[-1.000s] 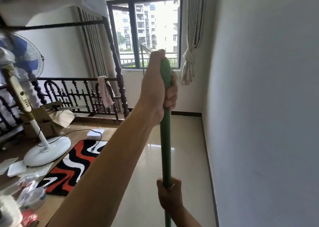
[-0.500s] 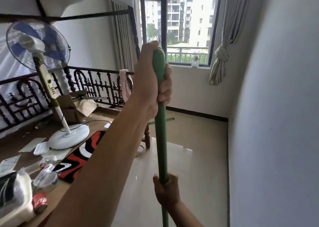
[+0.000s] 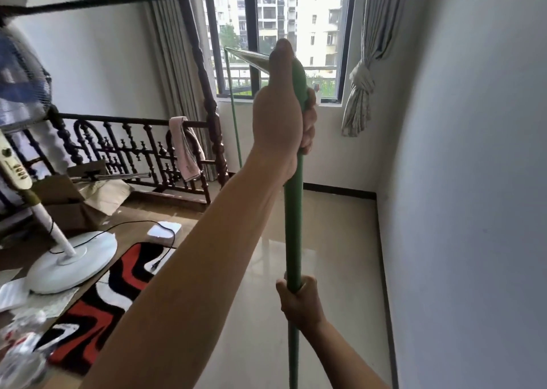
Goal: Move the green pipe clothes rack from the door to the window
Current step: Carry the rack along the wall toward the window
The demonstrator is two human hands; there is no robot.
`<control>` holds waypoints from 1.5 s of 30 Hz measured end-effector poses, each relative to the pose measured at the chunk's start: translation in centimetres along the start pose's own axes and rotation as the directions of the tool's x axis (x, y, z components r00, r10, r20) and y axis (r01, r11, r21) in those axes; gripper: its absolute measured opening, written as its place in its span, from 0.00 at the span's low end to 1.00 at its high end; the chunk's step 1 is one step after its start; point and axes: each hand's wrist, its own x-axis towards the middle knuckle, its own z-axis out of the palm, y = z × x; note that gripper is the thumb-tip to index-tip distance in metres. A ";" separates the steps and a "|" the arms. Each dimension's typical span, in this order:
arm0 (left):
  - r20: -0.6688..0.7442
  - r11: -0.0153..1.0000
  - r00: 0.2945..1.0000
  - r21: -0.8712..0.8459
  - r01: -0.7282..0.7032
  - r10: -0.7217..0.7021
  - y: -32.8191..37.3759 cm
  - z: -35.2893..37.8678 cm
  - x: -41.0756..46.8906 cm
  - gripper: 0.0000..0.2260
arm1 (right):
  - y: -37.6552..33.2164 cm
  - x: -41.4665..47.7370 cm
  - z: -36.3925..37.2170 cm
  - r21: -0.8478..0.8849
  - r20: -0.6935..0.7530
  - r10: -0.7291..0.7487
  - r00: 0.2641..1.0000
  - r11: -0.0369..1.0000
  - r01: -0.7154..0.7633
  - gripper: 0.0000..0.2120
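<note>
Head view: we note the green pipe clothes rack (image 3: pixel 293 220) held upright in front of the person, its near post running from the bottom edge up to a rounded top. Left hand (image 3: pixel 281 113) is clenched round the top of that post, thumb lying up along it, fingers (image 3: pixel 309 128) curled round the far side. Right hand (image 3: pixel 299 303) grips the same post lower down, fist closed round it. From the top a silvery crossbar (image 3: pixel 251 58) runs back to a second, thinner green post (image 3: pixel 235 122) standing just before the window (image 3: pixel 281 27). We see the rack over a glossy tiled floor (image 3: pixel 334 240), beside the plain wall on the right. A knotted curtain (image 3: pixel 359 92) hangs at the window's right side. To the left: a dark carved railing (image 3: pixel 124 149) with a pink cloth (image 3: pixel 185 146) draped on it, a standing fan (image 3: pixel 59 252) and a red, black and white rug (image 3: pixel 118 282).
</note>
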 end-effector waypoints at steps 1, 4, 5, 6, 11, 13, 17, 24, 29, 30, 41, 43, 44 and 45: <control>-0.006 1.000 1.000 0.001 -0.008 0.008 -0.5 0.2 1.2 0.28 | 0.0 1.3 -0.3 0.006 -0.001 -0.010 1.000 1.000 0.010 0.27; -0.028 0.999 0.999 0.018 -0.033 0.033 -2.1 1.3 4.9 0.28 | 0.7 5.5 -1.2 0.031 0.004 -0.032 0.999 0.999 0.032 0.25; -0.039 0.999 0.998 0.024 -0.042 0.043 -2.7 1.8 6.2 0.28 | 1.1 6.8 -1.5 0.034 0.006 -0.038 0.999 0.999 0.037 0.25; -0.054 0.998 0.997 0.032 -0.053 0.055 -3.4 2.2 7.5 0.27 | 1.5 8.2 -1.8 0.037 0.010 -0.045 0.999 0.998 0.045 0.25; -0.145 0.993 0.986 0.092 -0.074 0.087 -6.2 5.0 12.9 0.28 | 2.9 14.5 -3.8 0.054 0.031 -0.102 0.994 0.994 0.100 0.20; -0.190 0.994 0.979 0.093 -0.052 0.069 -6.7 6.1 14.6 0.27 | 3.2 16.4 -4.7 0.066 0.070 -0.108 0.992 0.992 0.104 0.16; -0.260 0.993 0.963 0.110 -0.037 0.064 -7.3 6.9 16.8 0.26 | 3.4 19.0 -5.4 0.102 0.154 -0.137 0.978 0.987 0.123 0.20; -0.245 0.992 0.965 0.102 -0.068 0.091 -6.7 5.3 17.0 0.25 | 2.7 19.6 -4.8 0.117 0.244 -0.184 0.952 0.980 0.160 0.18; -0.077 0.967 0.990 0.235 -0.097 0.117 -7.4 5.7 17.8 0.28 | 3.5 20.4 -6.0 0.059 0.180 -0.062 0.982 0.997 0.052 0.15; -0.048 0.947 0.990 0.301 -0.110 0.130 -7.6 5.9 18.1 0.28 | 3.7 20.6 -6.6 0.047 0.156 -0.044 0.987 0.998 0.038 0.16; 0.619 0.400 0.610 0.462 -0.792 0.494 -7.9 10.0 26.7 0.19 | 4.7 19.2 -13.3 0.068 -0.278 0.066 0.958 0.996 -0.049 0.24; 0.625 0.384 0.613 0.477 -0.790 0.484 -8.1 11.4 27.8 0.26 | 4.4 19.2 -14.0 0.071 -0.405 0.084 0.910 0.996 -0.060 0.24; 0.618 0.377 0.612 0.482 -0.791 0.493 -8.4 12.1 28.3 0.28 | 4.4 19.6 -14.2 0.086 -0.472 0.096 0.876 0.994 -0.062 0.22; 0.613 0.367 0.608 0.485 -0.794 0.504 -8.9 12.8 28.9 0.27 | 4.6 20.2 -14.4 0.100 -0.531 0.110 0.840 0.993 -0.067 0.22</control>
